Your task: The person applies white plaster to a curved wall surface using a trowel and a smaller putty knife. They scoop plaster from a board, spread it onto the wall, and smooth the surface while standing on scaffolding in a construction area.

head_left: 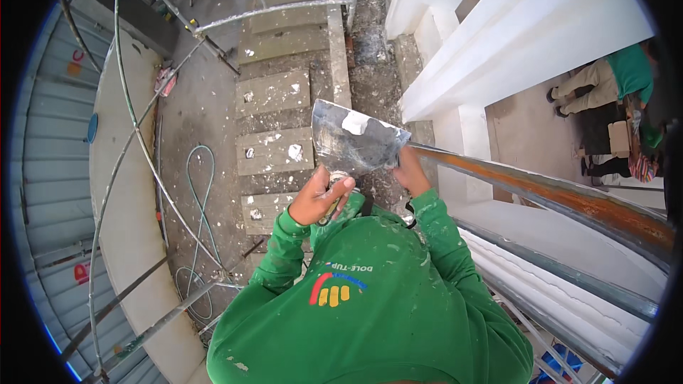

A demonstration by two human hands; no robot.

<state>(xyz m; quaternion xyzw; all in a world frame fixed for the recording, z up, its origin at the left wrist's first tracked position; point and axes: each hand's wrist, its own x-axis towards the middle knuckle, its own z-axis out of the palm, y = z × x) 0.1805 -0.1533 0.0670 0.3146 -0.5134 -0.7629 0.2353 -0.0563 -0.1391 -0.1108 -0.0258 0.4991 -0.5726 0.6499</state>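
A grey, scuffed metal plate (341, 148) is in front of my chest, with a white lump of putty-like paste (355, 123) on its face. My right hand (410, 173) grips the plate by its right edge, its fingers partly hidden behind it. Just under the plate's lower left edge, my left hand (321, 198) is closed around a short, pale-ended thing that resembles a handle. Whether that thing joins the plate cannot be made out. White specks cover my green sleeves.
Rusty scaffold pipes (555, 185) run close by on the right, beside white ledges (526, 35). Thin crossed braces (135, 128) stand at left. Far below are paste-spotted planks (274, 149), a looped hose (201, 206) and, at right, people, one in a teal shirt (629, 71).
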